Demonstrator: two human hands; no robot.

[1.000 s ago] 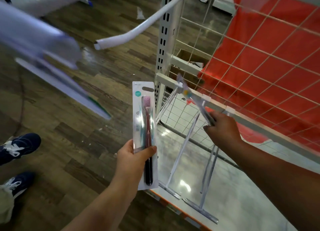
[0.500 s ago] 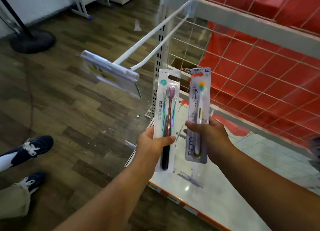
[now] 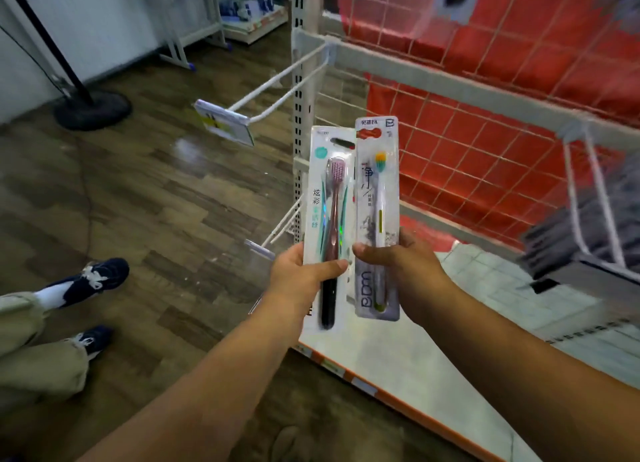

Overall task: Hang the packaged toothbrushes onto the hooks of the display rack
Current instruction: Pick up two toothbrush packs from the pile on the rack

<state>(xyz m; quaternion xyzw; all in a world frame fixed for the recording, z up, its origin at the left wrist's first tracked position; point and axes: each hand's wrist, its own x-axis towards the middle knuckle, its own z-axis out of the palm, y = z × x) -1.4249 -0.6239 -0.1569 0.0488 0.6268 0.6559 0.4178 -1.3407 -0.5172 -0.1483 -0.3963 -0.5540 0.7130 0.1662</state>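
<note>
My left hand (image 3: 300, 274) grips a packaged toothbrush with a pink head and dark handle (image 3: 328, 198), held upright. Beside it, my right hand (image 3: 398, 259) grips a second packaged toothbrush with yellow-green bristles (image 3: 378, 191), also upright; the two packs touch edge to edge. Behind them stands the display rack (image 3: 460, 84) with a white wire grid and red backing. An empty double-wire hook (image 3: 284, 81) with a label holder (image 3: 221, 122) sticks out up and to the left. A lower hook (image 3: 284, 224) shows just left of my left hand.
A further hook at the right (image 3: 588, 198) carries blurred dark packs. The rack's white base shelf (image 3: 485, 344) with an orange edge lies below my arms. A person's legs in navy shoes (image 3: 93, 280) stand at left on the wooden floor. A black stand base (image 3: 91, 110) sits far left.
My right hand left the lower hook with the yellow-bristled pack and lifted it upright beside the pink one. My view tilted up, bringing the upper hook into sight.
</note>
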